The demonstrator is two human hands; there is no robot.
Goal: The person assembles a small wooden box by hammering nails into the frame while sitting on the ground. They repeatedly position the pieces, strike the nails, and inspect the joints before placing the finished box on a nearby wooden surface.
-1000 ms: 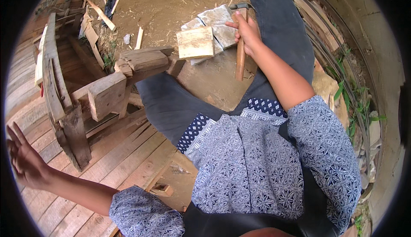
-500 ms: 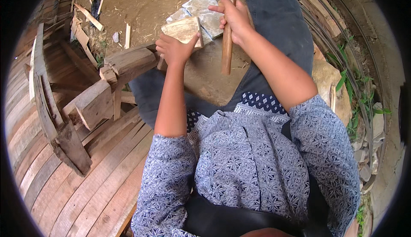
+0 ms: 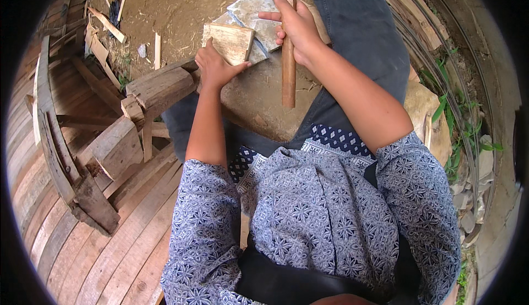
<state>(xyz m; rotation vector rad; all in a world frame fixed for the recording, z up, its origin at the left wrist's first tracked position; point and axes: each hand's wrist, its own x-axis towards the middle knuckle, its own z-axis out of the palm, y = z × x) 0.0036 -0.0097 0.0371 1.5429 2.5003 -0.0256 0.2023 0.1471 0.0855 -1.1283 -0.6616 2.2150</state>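
Observation:
My left hand (image 3: 216, 69) is closed on the near edge of a pale, squared wood block (image 3: 230, 41), thumb along its right side and fingers on its left. Beneath and beyond the block lies a cracked, pale stone slab (image 3: 254, 8) on the ground between my legs. In my right hand (image 3: 300, 33) is a claw hammer (image 3: 289, 79), its wooden handle pointing back toward me. The hammer's metal head sits at the far end, above the slab and apart from the block. My right index finger sticks out to the left.
To the left, a rough timber beam (image 3: 160, 87) reaches close to my left forearm. A curved old board (image 3: 55, 139) stands over wooden planks (image 3: 127, 233). Wood offcuts (image 3: 107, 23) lie on the dirt. Along the right are a large rock (image 3: 430, 112), bent rods and green plants.
The block has turned slightly clockwise on the slab, with my left hand still on it. The hammer has shifted a little left and nearer to me.

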